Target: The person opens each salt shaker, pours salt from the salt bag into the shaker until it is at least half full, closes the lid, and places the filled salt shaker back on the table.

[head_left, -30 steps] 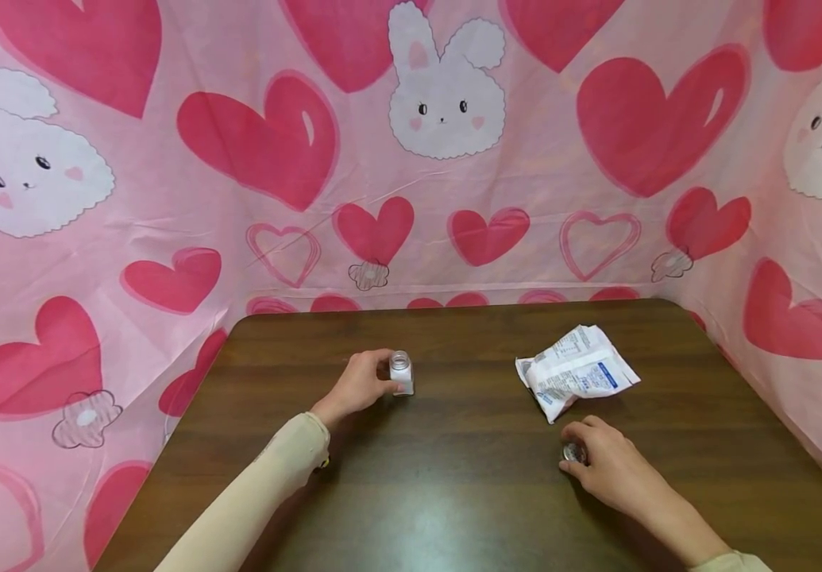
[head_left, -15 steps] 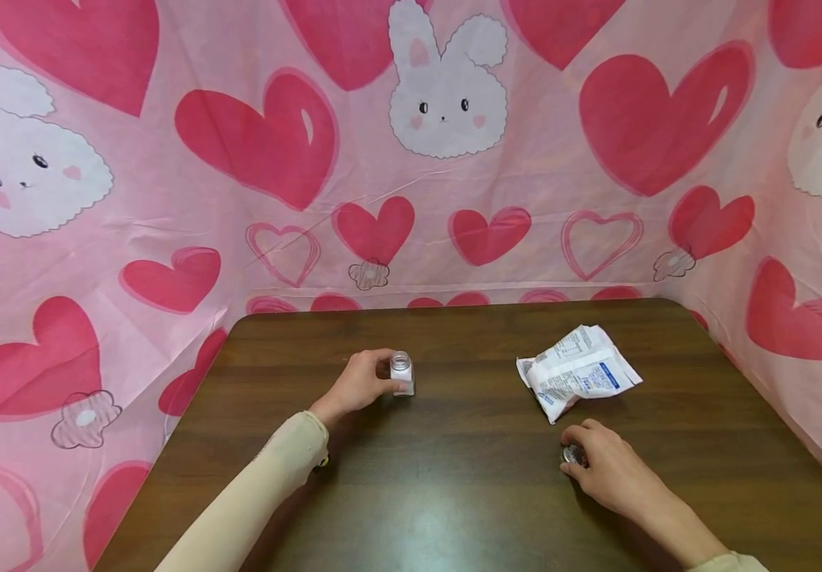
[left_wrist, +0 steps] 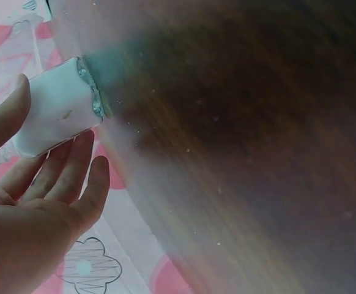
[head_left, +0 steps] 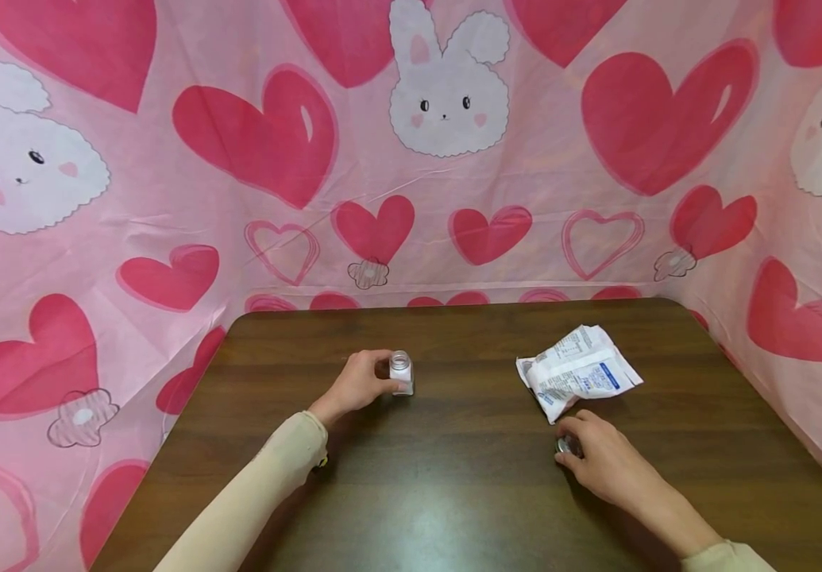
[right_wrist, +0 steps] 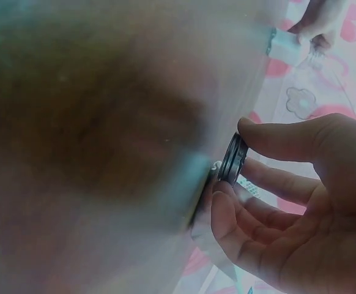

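On the left of the table, my left hand point(head_left: 356, 384) grips a small clear glass jar point(head_left: 402, 375) with white contents. The jar stands upright, its threaded mouth uncovered. In the left wrist view, thumb and fingers lie on opposite sides of the jar point(left_wrist: 59, 110). My right hand point(head_left: 607, 462), nearer the front right, pinches a round metal screw lid point(head_left: 564, 446) between thumb and fingertips. The right wrist view shows the lid point(right_wrist: 233, 159) on edge, its ridged side visible.
A crumpled white packet point(head_left: 582, 372) with printed text lies just beyond my right hand. Pink cloth point(head_left: 446, 230) with hearts and rabbits hangs around the brown wooden table point(head_left: 411, 492) at the back and both sides.
My right hand has shifted slightly left and away from me, carrying the lid nearer the packet. My left hand and the jar stay put.
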A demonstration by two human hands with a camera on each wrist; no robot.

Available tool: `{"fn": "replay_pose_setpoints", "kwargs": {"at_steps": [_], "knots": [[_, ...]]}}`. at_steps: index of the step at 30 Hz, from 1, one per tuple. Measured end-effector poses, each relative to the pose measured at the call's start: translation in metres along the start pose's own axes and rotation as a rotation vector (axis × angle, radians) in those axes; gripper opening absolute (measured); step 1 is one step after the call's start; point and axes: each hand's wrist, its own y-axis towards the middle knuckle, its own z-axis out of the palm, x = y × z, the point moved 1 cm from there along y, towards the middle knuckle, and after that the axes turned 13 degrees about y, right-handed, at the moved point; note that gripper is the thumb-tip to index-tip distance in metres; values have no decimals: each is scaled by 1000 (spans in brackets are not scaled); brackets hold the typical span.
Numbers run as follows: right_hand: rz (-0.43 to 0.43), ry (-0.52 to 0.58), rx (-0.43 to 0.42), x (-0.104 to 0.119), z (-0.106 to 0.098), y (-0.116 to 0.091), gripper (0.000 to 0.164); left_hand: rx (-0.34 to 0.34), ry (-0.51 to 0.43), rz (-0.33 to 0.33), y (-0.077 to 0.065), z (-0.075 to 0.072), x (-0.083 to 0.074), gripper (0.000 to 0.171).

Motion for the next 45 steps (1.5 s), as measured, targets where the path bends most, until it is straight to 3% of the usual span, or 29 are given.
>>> {"fn": "replay_pose_setpoints", "kwargs": {"at_steps": [14,33,45], "knots": [[-21,-2,18,14,-1,20,26,2,6,12,-1,0,1,41],[-128,6,-26,30,0,47,26,-14,-9,-1,-1,3,1,44],[-164,29,41,39,10,65,24,-5,-20,-23,-1,3,1,42]]}}
